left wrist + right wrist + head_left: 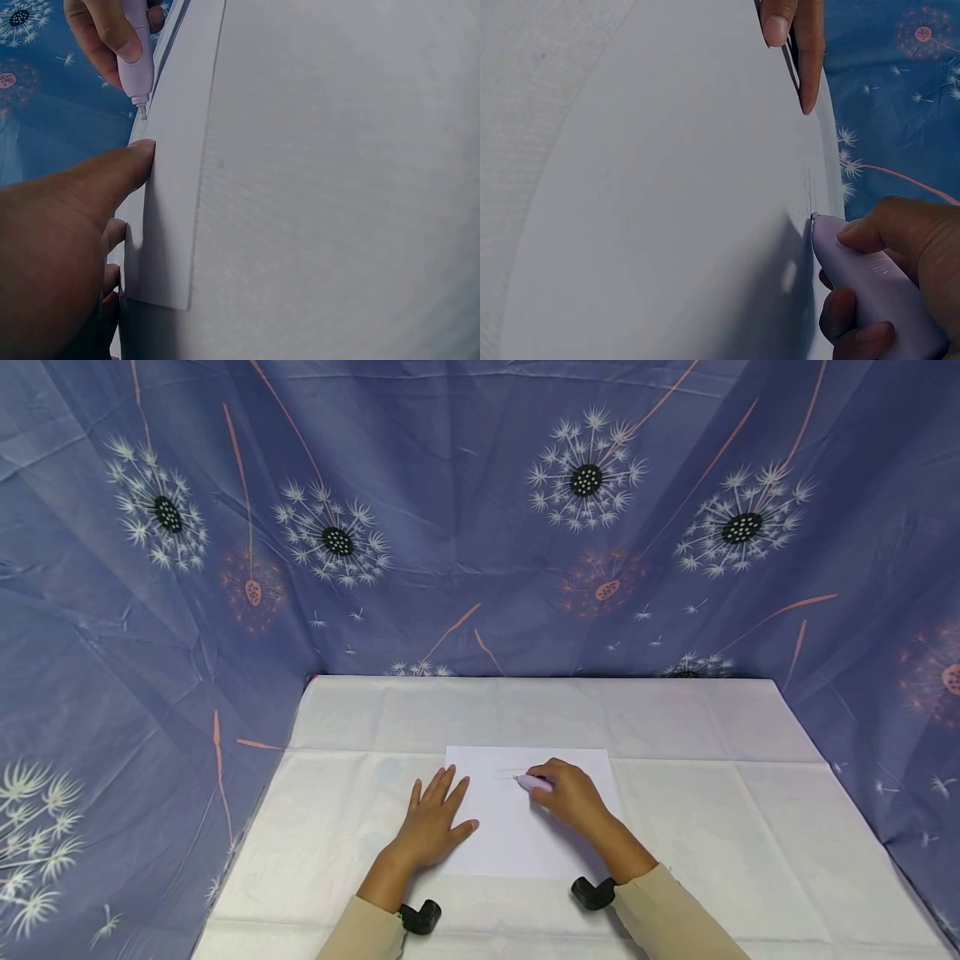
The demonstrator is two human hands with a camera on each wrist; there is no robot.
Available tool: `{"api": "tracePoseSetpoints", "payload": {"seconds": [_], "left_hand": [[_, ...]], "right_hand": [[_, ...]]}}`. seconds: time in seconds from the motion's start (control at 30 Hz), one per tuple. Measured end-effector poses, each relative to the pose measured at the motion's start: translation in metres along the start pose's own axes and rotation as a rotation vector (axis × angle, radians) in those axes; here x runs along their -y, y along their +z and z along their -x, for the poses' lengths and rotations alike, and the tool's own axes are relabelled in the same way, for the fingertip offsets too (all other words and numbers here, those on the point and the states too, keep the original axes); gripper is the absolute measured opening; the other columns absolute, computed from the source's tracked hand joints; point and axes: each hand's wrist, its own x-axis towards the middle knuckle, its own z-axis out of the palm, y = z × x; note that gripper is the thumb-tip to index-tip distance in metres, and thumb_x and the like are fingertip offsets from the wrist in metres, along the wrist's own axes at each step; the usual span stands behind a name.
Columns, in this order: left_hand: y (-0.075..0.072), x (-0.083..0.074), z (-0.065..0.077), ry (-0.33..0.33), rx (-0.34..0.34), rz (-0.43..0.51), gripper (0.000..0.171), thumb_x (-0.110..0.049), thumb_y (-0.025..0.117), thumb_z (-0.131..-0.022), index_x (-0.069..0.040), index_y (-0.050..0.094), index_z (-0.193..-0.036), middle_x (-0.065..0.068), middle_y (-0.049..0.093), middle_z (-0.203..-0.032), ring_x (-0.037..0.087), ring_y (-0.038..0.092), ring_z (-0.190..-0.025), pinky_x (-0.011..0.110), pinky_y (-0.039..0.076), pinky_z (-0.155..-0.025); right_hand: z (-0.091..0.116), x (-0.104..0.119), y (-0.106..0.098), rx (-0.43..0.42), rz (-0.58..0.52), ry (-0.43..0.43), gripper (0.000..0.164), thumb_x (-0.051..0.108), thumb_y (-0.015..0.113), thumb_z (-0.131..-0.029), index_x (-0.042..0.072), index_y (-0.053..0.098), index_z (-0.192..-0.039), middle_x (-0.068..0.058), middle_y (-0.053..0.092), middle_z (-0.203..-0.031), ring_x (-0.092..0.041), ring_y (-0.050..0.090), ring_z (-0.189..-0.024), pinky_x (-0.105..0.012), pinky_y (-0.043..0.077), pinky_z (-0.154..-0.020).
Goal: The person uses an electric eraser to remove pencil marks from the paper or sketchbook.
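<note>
A sheet of white paper [495, 852] lies on the cloth-covered table. My left hand [429, 828] rests on its left side with fingers spread. In my right hand [573, 795] I grip a lavender electric eraser [534, 783], its narrow tip pointing left at the paper's upper middle. The right wrist view shows the thumb along the top of the eraser [877, 289] and other fingers curled under it. Faint thin pencil lines [808, 184] run on the paper right by the tip. In the left wrist view, the eraser's pale tip is just beyond my left thumb [127, 169].
A creased white cloth [720, 827] covers the table. Blue fabric with dandelion prints [465, 527] hangs behind it and along both sides. Black wrist mounts [422, 917] sit at both sleeve cuffs.
</note>
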Motion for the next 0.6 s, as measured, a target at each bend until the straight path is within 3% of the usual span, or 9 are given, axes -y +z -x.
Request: {"api": "tracePoseSetpoints", "payload": {"seconds": [0.6], "left_hand": [[0.0013,0.0007,-0.0005,-0.005,0.0,-0.009,0.072,-0.047,0.06,-0.099,-0.01,0.039,-0.156,0.018,0.025,-0.167,0.038,0.017,-0.157,0.067,0.008,-0.123]], "right_hand": [[-0.0021,0.0015,0.001,0.024,0.01,0.008,0.027,0.009,0.074,-0.082,0.014,0.079,-0.108,0.002,0.072,-0.094,-0.011,0.057,-0.077,-0.03,0.047,-0.072]]}}
